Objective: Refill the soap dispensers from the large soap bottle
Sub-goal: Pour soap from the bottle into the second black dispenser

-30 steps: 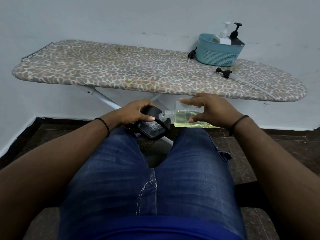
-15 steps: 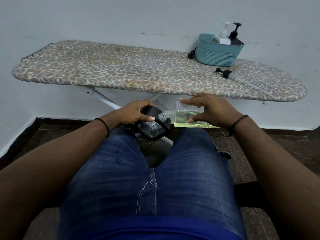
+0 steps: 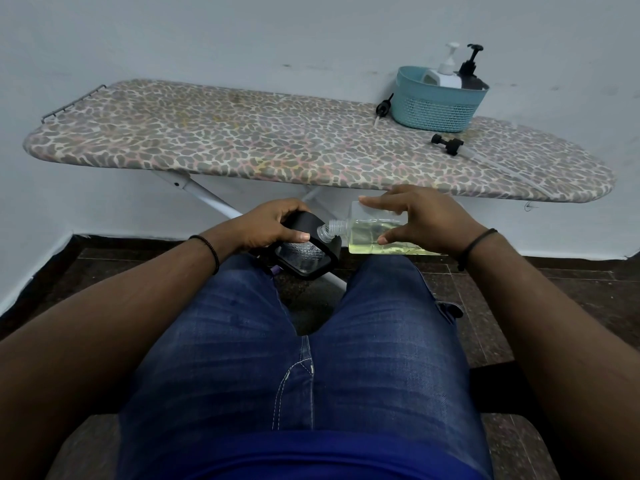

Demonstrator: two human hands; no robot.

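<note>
My right hand (image 3: 426,216) grips a clear square soap bottle (image 3: 367,237) with yellow-green liquid, tipped on its side with the open neck pointing left. The neck rests at the opening of a black dispenser (image 3: 306,252), which my left hand (image 3: 273,225) holds tilted above my knees. Both are held in front of the ironing board (image 3: 242,143). Two loose black pump heads lie on the board: one (image 3: 384,107) left of the basket, one (image 3: 447,144) in front of it.
A teal basket (image 3: 438,105) at the board's far right holds a white pump bottle (image 3: 445,76) and a black pump bottle (image 3: 471,72). The board's white legs (image 3: 207,199) stand behind my hands. Wall behind, dark tiled floor below.
</note>
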